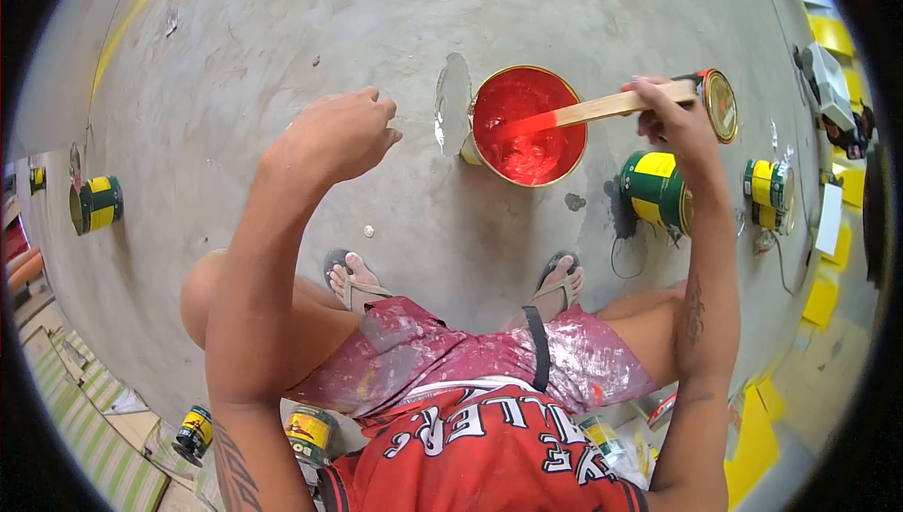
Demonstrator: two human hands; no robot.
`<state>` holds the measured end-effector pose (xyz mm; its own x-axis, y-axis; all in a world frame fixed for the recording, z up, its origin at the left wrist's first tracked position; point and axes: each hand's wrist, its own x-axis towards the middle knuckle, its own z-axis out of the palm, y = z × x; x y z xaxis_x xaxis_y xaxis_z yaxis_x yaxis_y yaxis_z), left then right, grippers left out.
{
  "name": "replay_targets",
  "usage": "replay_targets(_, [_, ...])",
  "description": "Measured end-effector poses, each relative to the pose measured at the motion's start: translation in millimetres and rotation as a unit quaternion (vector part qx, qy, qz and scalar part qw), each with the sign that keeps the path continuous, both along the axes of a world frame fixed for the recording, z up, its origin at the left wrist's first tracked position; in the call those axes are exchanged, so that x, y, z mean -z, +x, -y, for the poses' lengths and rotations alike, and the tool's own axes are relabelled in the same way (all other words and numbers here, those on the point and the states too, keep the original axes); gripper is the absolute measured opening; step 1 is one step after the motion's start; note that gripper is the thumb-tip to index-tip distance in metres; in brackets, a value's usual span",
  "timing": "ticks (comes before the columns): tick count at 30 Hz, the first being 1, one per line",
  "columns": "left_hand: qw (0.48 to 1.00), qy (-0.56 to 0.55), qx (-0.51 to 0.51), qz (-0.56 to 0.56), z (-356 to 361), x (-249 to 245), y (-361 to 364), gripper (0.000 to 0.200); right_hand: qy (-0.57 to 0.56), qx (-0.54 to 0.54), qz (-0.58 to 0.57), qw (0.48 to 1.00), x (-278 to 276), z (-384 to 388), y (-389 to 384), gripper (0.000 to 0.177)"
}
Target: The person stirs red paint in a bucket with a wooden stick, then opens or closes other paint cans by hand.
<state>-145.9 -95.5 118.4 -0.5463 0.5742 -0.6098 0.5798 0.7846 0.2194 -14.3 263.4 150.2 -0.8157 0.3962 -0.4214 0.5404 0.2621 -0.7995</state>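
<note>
An open can of red paint (531, 162) stands on the grey floor in front of my feet. My right hand (670, 117) grips the bare end of a flat wooden stick (611, 107), whose other end is coated red and dips into the paint. To the left of the can, my left hand (353, 131) hovers over the floor with its fingers curled; its palm side is mostly hidden and no object shows in it. Just beyond my right hand is a can with a gold-coloured end (720, 106).
A green and yellow can (652, 190) lies near my right forearm, with smaller cans (768, 184) farther right. Another can (97, 204) is at the left. Yellow pieces (831, 35) line the right side. A wet patch (453, 103) marks the floor beside the paint.
</note>
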Motion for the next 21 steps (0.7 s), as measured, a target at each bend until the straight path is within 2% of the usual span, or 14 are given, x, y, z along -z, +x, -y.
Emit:
replay_targets(2, [1.0,0.003,-0.003,0.001,5,7,1,0.03,-0.004,0.066,-0.022,0.998,-5,-10,10,0.034])
replay_targets(8, [1.0,-0.001,-0.001,0.027,1,4,10,0.031,-0.053,0.108,-0.071,0.99,-19,-55,37,0.038])
replay_targets(10, [0.999,0.004,-0.006,0.044,-1,5,10,0.032,-0.078,0.194,-0.113,0.971,-24,-61,37,0.04])
replay_targets(13, [0.999,-0.004,-0.002,0.051,-3,8,9,0.032,-0.104,0.211,-0.144,0.961,-28,-74,39,0.041])
replay_targets(15, [0.999,0.036,0.017,-0.005,0,14,11,0.032,-0.107,0.235,-0.17,0.951,-34,-73,41,0.042])
replay_targets(21, [0.999,0.027,0.017,0.006,0,14,10,0.033,-0.146,0.221,-0.179,0.948,-37,-97,49,0.043])
